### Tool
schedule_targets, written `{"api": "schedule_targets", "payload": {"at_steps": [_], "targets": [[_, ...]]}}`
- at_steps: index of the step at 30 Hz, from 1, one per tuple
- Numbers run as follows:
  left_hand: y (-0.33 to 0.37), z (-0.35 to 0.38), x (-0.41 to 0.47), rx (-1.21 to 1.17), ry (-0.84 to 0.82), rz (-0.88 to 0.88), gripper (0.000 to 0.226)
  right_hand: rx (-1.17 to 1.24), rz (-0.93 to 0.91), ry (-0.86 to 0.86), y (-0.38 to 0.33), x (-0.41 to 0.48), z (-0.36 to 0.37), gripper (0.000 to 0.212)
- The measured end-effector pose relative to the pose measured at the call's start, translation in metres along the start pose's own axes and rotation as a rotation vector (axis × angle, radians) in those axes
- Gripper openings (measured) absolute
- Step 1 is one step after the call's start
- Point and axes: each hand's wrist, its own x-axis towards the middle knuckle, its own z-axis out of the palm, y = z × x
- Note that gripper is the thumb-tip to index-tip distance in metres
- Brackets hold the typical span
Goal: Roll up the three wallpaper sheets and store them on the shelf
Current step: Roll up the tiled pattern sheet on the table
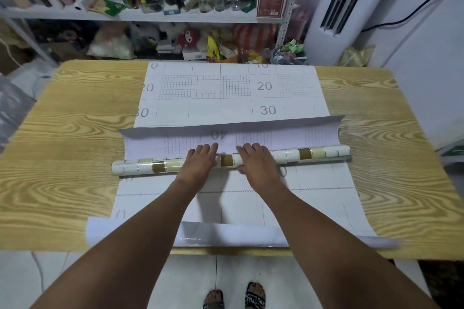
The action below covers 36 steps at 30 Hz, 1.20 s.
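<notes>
Both hands press flat on a part-rolled wallpaper roll (313, 153) lying across the middle of the wooden table (75, 133).

The left hand (198, 161) and right hand (256, 161) lie side by side, fingers stretched over the tile-patterned roll, hiding its middle. Grid-backed wallpaper sheets (226, 88) lie face down on both sides of it, with one edge lifted just behind; how many overlap cannot be told. The shelf (175, 17) beyond the table is crowded and blurred.

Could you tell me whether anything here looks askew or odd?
The wallpaper roll under the left hand and right hand lies slightly slanted, left end nearer the person. The near sheet edge curls up at the table's front edge.
</notes>
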Motion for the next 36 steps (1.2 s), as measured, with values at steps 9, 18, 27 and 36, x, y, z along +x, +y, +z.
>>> {"api": "schedule_targets", "payload": {"at_steps": [9, 18, 27, 36], "targets": [[0.0, 0.004, 0.006, 0.054, -0.048, -0.053, 0.038, -0.018, 0.028, -0.025, 0.002, 0.008, -0.004, 0.042], [0.004, -0.003, 0.013, 0.205, -0.06, -0.016, 0.039, -0.034, 0.002, 0.031, 0.007, 0.013, 0.001, 0.03], [-0.006, 0.003, 0.02, 0.049, 0.008, -0.007, 0.047, 0.021, 0.051, 0.179, 0.004, 0.02, 0.001, 0.036], [-0.012, 0.005, 0.023, 0.15, 0.138, 0.021, 0.043, 0.044, 0.065, 0.125, 0.008, 0.034, 0.0, 0.038]]}}
